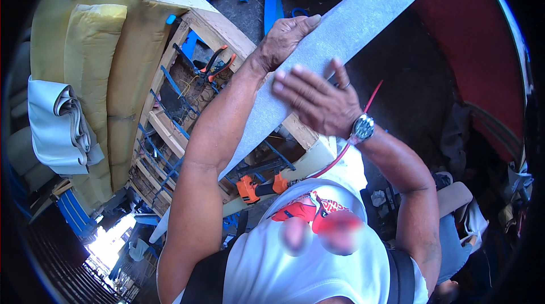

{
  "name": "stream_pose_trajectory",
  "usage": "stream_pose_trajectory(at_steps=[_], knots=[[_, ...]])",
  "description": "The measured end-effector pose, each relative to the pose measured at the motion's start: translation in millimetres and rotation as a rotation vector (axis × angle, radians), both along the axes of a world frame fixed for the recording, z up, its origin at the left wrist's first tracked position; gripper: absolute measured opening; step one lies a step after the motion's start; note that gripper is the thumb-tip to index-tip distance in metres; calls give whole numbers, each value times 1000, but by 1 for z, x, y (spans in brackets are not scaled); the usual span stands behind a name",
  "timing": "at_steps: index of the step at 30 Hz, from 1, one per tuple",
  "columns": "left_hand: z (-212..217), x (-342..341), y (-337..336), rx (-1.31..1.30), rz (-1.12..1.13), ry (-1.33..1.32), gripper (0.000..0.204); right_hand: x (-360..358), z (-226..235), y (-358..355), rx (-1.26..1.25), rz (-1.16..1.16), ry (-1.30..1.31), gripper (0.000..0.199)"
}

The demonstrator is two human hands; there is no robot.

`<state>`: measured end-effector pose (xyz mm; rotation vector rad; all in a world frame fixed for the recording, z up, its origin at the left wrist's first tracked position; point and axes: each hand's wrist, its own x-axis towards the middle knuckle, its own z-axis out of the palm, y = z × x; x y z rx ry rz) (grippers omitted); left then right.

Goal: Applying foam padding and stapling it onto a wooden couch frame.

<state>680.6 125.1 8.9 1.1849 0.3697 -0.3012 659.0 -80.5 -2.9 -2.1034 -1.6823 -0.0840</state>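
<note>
A long, narrow padded panel (369,14) with a rounded end and a light grey, fabric-like surface slants from the upper right down to the left under my left forearm. My left hand (286,42) grips its far edge, with the fingers mostly hidden beneath. Flat on the panel's face lies my right hand (321,99), fingers stretched out and a watch on the wrist. Below the panel is an open wooden frame (224,28) with dark blue straps across it. Orange-handled pliers (218,65) rest on the frame. An orange-and-black air tool (250,189) lies near my shirt.
Yellow foam slabs (91,65) stand at the left, with folded white sheet material (57,128) over them. A red air hose (335,162) curves past my right wrist. At the right rises a large red surface (474,37). Another person (454,247) is at the lower right.
</note>
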Motion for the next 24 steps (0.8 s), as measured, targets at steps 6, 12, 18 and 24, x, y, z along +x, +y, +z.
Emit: stream_pose_trajectory(at_steps=[6,12,18,24], knots=[[-6,6,5,119,-71,-89,36,82,33,-1,17,-373,-52,54],[-12,12,11,-36,-113,-147,34,69,14,-8,384,-648,-21,49],[4,12,15,380,-135,-349,37,-163,-18,-30,116,271,781,26],[12,5,18,783,-325,-550,37,-281,-59,-27,-301,596,576,44]])
